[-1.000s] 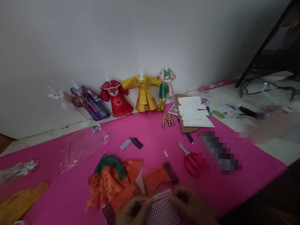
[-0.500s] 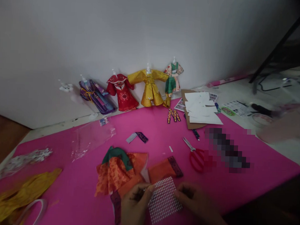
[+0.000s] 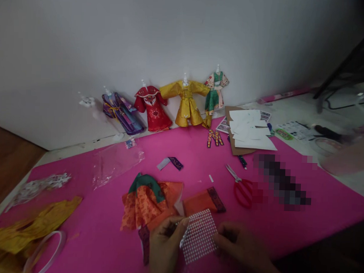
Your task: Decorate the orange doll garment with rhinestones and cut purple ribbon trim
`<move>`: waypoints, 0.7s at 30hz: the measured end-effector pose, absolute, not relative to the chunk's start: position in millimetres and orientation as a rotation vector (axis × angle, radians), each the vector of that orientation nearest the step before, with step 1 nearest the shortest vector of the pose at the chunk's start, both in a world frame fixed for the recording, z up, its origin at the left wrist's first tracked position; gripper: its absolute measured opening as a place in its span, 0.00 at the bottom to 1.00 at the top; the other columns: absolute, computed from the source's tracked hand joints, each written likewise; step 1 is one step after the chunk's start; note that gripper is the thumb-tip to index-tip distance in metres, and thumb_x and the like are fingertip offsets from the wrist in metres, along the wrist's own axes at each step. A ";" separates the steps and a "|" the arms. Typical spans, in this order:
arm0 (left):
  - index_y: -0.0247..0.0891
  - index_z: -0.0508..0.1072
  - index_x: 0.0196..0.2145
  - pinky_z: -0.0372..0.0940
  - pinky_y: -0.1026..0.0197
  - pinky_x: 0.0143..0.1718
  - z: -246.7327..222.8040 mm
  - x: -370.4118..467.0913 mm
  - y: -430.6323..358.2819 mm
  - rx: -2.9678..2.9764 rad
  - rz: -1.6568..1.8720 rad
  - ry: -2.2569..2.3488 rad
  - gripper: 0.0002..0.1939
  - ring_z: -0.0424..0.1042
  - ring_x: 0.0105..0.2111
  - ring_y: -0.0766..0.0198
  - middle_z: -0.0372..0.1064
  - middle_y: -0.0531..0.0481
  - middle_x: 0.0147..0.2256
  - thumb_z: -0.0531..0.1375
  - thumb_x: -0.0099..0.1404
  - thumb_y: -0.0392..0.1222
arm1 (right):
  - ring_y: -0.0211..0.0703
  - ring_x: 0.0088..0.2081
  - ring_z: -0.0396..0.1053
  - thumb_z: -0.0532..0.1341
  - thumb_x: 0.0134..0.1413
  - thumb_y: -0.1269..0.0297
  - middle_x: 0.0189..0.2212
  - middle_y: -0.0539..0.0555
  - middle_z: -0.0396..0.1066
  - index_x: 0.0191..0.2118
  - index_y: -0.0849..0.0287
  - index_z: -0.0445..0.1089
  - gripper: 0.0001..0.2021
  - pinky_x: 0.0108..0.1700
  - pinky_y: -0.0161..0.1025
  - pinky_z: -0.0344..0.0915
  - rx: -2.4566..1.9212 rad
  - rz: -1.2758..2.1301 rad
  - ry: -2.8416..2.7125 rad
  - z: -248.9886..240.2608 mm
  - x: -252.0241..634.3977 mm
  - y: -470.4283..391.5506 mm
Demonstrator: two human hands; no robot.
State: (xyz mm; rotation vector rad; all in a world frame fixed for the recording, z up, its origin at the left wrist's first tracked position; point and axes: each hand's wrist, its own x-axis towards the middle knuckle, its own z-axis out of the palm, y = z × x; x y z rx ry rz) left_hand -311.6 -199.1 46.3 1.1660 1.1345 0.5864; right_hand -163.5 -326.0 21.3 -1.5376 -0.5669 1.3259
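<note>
A small clear sheet of stick-on pearls or beads [image 3: 200, 237] is held tilted above the pink surface. My left hand [image 3: 165, 241] pinches its left edge between thumb and fingers. At its right edge, the closed fingers of my right hand [image 3: 239, 241] grip the sheet. Beneath and just beyond the hands lies a small orange doll garment [image 3: 142, 205] with a green upper part and dark purple cuffs. One orange sleeve [image 3: 199, 201] spreads to the right, and my left hand partly covers the other.
Red-handled scissors [image 3: 242, 191] lie right of the garment. Doll outfits on stands, including a red robe [image 3: 152, 111], lean along the wall. White papers [image 3: 250, 131] are at back right; yellow cloth [image 3: 32, 227] and a tape ring [image 3: 51, 251] at left.
The view has shifted, so the surroundings appear slightly farther right. Both hands keep their hold on the bead sheet, with little other movement visible.
</note>
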 end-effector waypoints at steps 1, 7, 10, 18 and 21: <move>0.37 0.80 0.22 0.63 0.66 0.27 46.2 -311.5 -198.5 1.159 0.592 1.134 0.18 0.68 0.23 0.65 0.73 0.52 0.20 0.73 0.45 0.55 | 0.41 0.22 0.72 0.63 0.51 0.51 0.17 0.49 0.74 0.22 0.57 0.70 0.15 0.27 0.35 0.64 -1.524 1.324 -0.569 21.6 -163.4 -326.3; 0.36 0.79 0.23 0.62 0.65 0.26 49.1 -307.8 -201.6 1.098 0.644 1.138 0.16 0.67 0.22 0.65 0.72 0.52 0.20 0.72 0.47 0.52 | 0.39 0.21 0.71 0.64 0.49 0.56 0.19 0.50 0.75 0.23 0.59 0.72 0.12 0.27 0.34 0.63 -1.471 1.309 -0.552 20.0 -165.1 -327.4; 0.36 0.79 0.23 0.61 0.66 0.25 50.3 -306.5 -202.7 1.082 0.654 1.168 0.16 0.66 0.22 0.65 0.72 0.53 0.20 0.72 0.46 0.52 | 0.38 0.20 0.70 0.64 0.50 0.61 0.17 0.49 0.74 0.21 0.58 0.71 0.11 0.25 0.33 0.62 -1.469 1.311 -0.528 18.8 -167.6 -327.3; 0.36 0.78 0.22 0.59 0.67 0.23 50.3 -306.5 -202.4 1.086 0.611 1.166 0.16 0.64 0.21 0.67 0.69 0.55 0.18 0.72 0.46 0.52 | 0.48 0.37 0.75 0.68 0.48 0.53 0.33 0.54 0.79 0.40 0.58 0.76 0.17 0.40 0.42 0.69 -1.295 1.281 -0.586 22.7 -154.1 -326.3; 0.36 0.78 0.22 0.60 0.67 0.25 43.4 -305.6 -207.6 1.120 0.500 1.074 0.15 0.65 0.22 0.67 0.70 0.54 0.19 0.72 0.47 0.50 | 0.51 0.41 0.74 0.69 0.47 0.52 0.38 0.56 0.78 0.43 0.57 0.75 0.19 0.44 0.43 0.67 -1.301 1.210 -0.584 22.5 -150.9 -320.8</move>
